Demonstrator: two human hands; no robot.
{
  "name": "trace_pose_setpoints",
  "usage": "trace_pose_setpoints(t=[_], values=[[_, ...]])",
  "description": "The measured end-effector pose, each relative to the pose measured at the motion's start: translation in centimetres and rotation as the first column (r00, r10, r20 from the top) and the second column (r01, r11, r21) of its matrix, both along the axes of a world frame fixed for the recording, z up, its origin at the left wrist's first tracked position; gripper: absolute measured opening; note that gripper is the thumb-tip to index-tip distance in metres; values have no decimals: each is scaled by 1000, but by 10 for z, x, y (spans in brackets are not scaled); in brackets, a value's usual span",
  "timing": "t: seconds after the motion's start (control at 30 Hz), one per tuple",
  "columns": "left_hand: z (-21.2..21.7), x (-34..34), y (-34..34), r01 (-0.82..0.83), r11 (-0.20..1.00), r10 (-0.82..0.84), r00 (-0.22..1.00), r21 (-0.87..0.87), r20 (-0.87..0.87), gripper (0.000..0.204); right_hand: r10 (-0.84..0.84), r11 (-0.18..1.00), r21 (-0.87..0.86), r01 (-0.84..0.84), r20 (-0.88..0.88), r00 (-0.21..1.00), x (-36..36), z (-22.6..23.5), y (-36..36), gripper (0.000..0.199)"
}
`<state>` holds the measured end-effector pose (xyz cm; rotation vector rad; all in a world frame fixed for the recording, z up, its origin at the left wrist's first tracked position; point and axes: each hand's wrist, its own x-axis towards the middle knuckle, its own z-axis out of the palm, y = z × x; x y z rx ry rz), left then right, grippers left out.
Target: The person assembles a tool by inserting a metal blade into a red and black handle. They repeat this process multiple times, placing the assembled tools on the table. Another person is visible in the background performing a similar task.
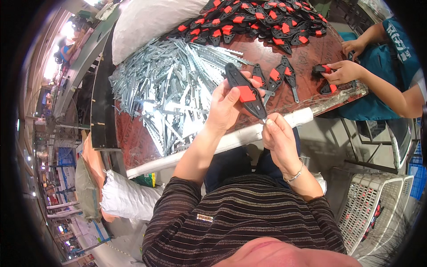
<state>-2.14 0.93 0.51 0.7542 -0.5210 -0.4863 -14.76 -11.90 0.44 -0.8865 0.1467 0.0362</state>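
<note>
My left hand (224, 107) grips a black plastic handle with a red button (243, 91), held above the table edge. My right hand (278, 133) pinches the lower tip of that handle, where a thin metal blade end shows. A big heap of silvery metal blades (164, 84) lies on the reddish table (138, 142) to the left of my hands. A few finished black and red pieces (278, 75) lie just beyond the held handle.
A pile of black and red handles (258, 22) fills the far side of the table. Another person's hands (344, 71) work on a piece at the right. A white sack (147, 22) lies at the back, a white plastic basket (378, 209) stands on the floor at the right.
</note>
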Motion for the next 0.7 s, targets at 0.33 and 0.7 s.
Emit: trace_pose_setpoints(t=[0.33,0.7], values=[[-13,18,-3,-34,998,41,989,50,-145,41,-226,974,-6,226,-37,973,17,-13,-16,13],[-10,51,28,-499,764,525,849,409,57,28,-199,-290,-850,439,502,842,71,-30,-64,26]])
